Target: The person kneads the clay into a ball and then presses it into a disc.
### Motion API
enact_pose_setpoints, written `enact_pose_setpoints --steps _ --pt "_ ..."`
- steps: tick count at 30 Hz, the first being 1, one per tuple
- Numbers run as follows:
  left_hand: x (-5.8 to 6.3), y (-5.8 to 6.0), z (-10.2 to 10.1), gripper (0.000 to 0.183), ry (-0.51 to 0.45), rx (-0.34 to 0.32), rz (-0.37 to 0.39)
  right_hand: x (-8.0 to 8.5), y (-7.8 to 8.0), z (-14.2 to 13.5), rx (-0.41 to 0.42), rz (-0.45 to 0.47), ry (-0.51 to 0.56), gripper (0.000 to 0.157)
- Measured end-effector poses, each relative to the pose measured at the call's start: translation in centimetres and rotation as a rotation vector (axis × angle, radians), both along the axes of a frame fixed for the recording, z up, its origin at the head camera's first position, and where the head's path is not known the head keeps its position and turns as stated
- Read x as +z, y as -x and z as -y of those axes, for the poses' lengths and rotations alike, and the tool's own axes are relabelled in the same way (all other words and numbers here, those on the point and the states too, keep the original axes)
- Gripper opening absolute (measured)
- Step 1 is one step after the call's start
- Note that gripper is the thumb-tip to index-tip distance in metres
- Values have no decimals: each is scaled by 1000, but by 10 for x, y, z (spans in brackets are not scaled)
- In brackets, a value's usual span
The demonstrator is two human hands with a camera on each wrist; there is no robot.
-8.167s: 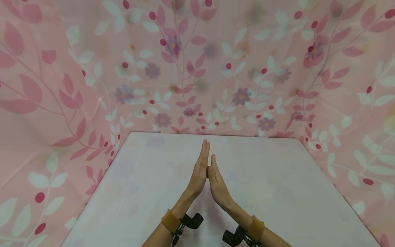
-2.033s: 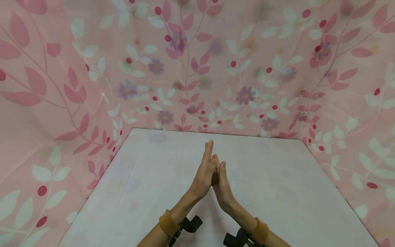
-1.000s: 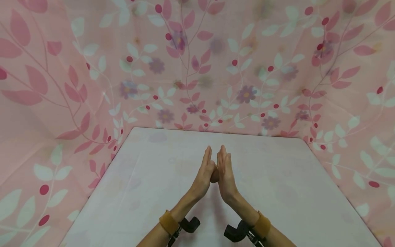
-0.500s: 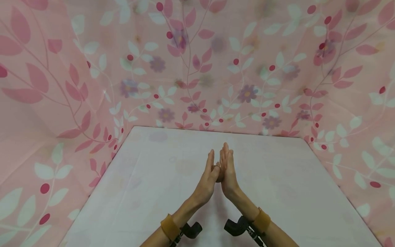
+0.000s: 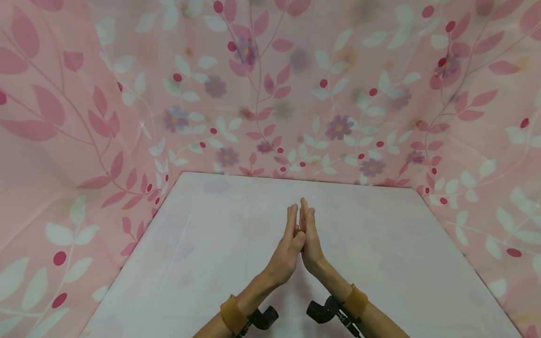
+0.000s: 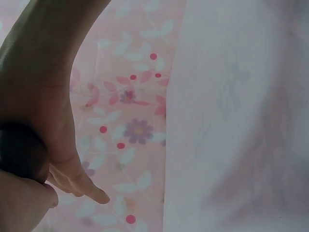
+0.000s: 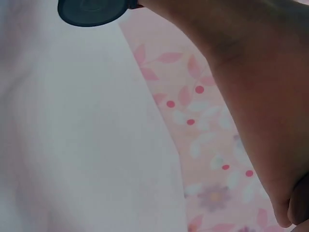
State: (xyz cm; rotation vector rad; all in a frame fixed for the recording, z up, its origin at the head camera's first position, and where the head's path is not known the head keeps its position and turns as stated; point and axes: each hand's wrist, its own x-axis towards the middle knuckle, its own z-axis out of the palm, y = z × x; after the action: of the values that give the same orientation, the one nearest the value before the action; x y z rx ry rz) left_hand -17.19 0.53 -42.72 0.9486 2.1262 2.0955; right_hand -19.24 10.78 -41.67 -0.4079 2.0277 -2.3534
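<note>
My left hand (image 5: 282,259) and right hand (image 5: 313,246) face each other palm to palm above the table, fingers straight and pointing forward. Between the palms sits a dark, rounded lump (image 6: 21,152), pressed from both sides. In the head view the left thumb covers most of it. The left wrist view shows its dark smooth side, with the right hand's fingers (image 6: 79,186) extended beyond it. At the right wrist view's lower right corner, only a sliver of the lump (image 7: 303,198) shows beside the left hand. Its material cannot be made out.
A white-covered table (image 5: 211,244) lies under the hands. Pink floral cloth (image 5: 270,94) hangs behind it and along both sides. Each wrist wears a mustard band, left band (image 5: 233,314) and right band (image 5: 356,301), with a black camera attached.
The hands slide back and forth against each other across the frames, with the lump between the palms. In the last half second the left thumb has come over the lump, hiding more of it.
</note>
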Motion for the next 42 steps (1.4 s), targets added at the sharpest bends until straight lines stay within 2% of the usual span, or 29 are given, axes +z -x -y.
enact_pose_setpoints --steps 8,14,19,26,32,37,42 --pt "1 5 -2 61 -29 -16 23 -4 -2 1 -12 -5 -4 69" --pt "5 11 -2 62 -41 22 0 -4 -6 4 -2 -23 2 70" --pt "9 20 0 62 -20 79 -12 -4 -13 6 59 -33 1 71" --pt "10 38 7 63 -12 138 25 -4 -25 9 175 -59 21 69" --pt "4 47 13 65 -22 112 74 -2 -32 10 183 -59 34 68" --pt "-2 45 14 64 -13 83 149 -1 -33 10 163 -50 26 68" --pt "-6 42 12 62 -7 63 173 3 -30 8 112 -45 -7 69"
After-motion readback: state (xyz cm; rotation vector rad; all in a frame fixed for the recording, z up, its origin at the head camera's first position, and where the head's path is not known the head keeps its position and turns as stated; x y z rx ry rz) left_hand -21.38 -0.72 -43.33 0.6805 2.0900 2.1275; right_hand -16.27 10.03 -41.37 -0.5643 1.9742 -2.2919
